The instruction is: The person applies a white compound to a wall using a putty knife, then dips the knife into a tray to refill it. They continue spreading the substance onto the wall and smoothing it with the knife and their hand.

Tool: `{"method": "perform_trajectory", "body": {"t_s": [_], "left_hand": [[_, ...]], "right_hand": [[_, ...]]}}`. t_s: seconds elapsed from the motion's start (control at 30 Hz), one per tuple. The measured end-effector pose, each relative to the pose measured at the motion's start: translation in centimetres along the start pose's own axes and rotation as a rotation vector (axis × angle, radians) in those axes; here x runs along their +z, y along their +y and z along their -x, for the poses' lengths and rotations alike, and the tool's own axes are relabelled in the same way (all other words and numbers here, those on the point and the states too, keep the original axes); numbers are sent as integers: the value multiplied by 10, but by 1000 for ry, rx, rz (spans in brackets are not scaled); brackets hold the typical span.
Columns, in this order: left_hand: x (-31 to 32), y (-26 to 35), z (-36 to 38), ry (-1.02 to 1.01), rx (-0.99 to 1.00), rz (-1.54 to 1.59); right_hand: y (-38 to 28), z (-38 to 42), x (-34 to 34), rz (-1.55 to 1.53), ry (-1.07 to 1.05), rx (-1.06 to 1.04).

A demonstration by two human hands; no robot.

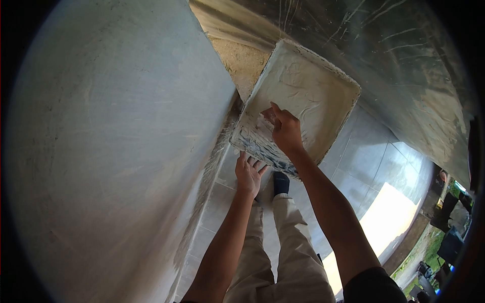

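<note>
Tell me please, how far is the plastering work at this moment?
Done, it seems: the wall on the left looks smoothly coated. In hand: the right hand reaches into the square tray, which is smeared with white plaster, while the left hand supports its near edge from below. Left: plaster remains in the tray, and drips lie along the tiled floor at the wall's base.

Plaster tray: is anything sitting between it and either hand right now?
Nothing visible does. The right hand lies inside the plaster tray, on the wet plaster near its near edge. The left hand is at the tray's lower near edge, fingers up toward its underside; whether it touches cannot be told. The wall stands to the left.
</note>
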State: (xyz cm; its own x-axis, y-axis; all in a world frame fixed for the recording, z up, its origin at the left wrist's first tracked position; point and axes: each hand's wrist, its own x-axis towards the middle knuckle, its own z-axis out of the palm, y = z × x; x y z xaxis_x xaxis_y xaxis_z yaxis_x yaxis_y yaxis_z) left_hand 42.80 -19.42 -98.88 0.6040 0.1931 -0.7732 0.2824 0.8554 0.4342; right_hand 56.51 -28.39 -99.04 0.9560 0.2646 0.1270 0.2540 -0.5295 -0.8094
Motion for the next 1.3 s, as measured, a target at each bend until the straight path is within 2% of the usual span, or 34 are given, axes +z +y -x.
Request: {"method": "perform_trajectory", "body": {"t_s": [0.1, 0.33, 0.4, 0.53, 0.8, 0.93, 1.0, 1.3], "left_hand": [[0, 4, 2, -56, -28, 20], [3, 4, 4, -48, -28, 9], [0, 1, 1, 41, -15, 12], [-5, 1, 2, 38, -18, 17], [-8, -4, 7, -75, -45, 7], [-5, -10, 4, -43, -72, 33], [-8, -8, 1, -171, -74, -13], [-11, -6, 2, -150, -72, -81]], "right_hand": [[1, -3, -2, -20, -29, -11], [5, -2, -1, -33, -78, 33], [5, 5, -1, -35, -108, 37], [5, 23, -7, -72, -144, 73], [12, 47, -16, -29, -165, 37], [6, 46, -17, -4, -187, 67], [9, 46, -15, -26, -166, 48], [17, 42, -11, -34, -231, 67]]}}
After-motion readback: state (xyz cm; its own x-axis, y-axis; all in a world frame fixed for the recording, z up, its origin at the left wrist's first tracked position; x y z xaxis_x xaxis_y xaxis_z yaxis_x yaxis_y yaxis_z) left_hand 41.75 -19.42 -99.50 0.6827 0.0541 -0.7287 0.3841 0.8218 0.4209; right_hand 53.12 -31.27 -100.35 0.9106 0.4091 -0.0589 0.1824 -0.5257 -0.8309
